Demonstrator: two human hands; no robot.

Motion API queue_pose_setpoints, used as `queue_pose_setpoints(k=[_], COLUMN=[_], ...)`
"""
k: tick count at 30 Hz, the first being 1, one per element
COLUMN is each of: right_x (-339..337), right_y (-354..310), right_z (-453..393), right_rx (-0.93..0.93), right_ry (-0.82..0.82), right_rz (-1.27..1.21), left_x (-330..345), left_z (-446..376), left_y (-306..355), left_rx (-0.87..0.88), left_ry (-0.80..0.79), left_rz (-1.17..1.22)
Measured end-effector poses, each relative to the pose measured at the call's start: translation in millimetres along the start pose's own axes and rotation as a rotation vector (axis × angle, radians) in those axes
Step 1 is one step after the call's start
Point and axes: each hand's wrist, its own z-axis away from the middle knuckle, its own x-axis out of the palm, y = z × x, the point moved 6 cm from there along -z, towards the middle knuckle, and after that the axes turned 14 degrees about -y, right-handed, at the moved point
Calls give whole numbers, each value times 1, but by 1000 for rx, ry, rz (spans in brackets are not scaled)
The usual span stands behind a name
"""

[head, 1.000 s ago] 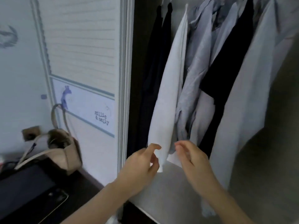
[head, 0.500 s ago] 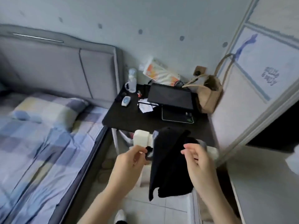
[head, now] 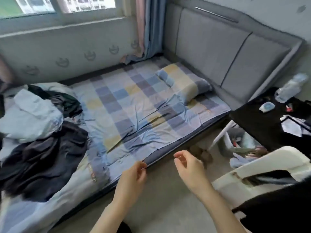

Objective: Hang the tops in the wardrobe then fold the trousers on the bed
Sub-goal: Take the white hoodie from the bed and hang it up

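A heap of clothes lies on the left of the bed [head: 143, 115]: a dark garment [head: 43, 158] in front, a pale blue-white one [head: 32, 113] behind it, and a dark green-black piece [head: 67, 100] further back. My left hand [head: 133, 179] hovers over the bed's near edge with loosely curled fingers, holding nothing. My right hand [head: 188, 165] hangs to its right above the floor, fingers relaxed and empty. Both hands are well right of the heap. The wardrobe is out of view.
A checked pillow [head: 183, 81] lies by the grey headboard [head: 227, 47]. A black side table [head: 269, 125] with a bottle [head: 291, 88] stands at the right. A white chair [head: 262, 174] with a black garment [head: 277, 207] draped on it is at lower right.
The view has swung from the wardrobe, past the side table, to the bed. The black garment near my hands half a second ago now hangs on the chair; both hands are empty.
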Motion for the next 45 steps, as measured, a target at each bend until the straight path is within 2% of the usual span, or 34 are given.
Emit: queue_pose_setpoints(k=[5, 12, 17, 24, 34, 37, 41, 45], right_x=[124, 288, 363, 438, 567, 618, 685, 743], right_y=[-61, -133, -171, -212, -230, -235, -237, -250], right_z=[-77, -170, -228, -338, -533, -585, -628, -675], right_rx=[5, 74, 82, 53, -125, -223, -338, -411], right_ry=[-255, -481, -553, -656, -697, -696, -772, -729], right_rz=[22, 59, 70, 96, 280, 351, 438, 456], left_x=[-84, -200, -266, -333, -385, -402, -415, -439], left_z=[29, 30, 4, -69, -184, -218, -250, -289], left_y=[-140, -296, -372, -442, -557, -600, -645, -694], left_rx=[-289, -499, -599, -679, -761, -740, -701, -650], left_ry=[61, 78, 175, 305, 315, 342, 334, 335], left_rz=[169, 281, 433, 565, 308, 193, 85, -5])
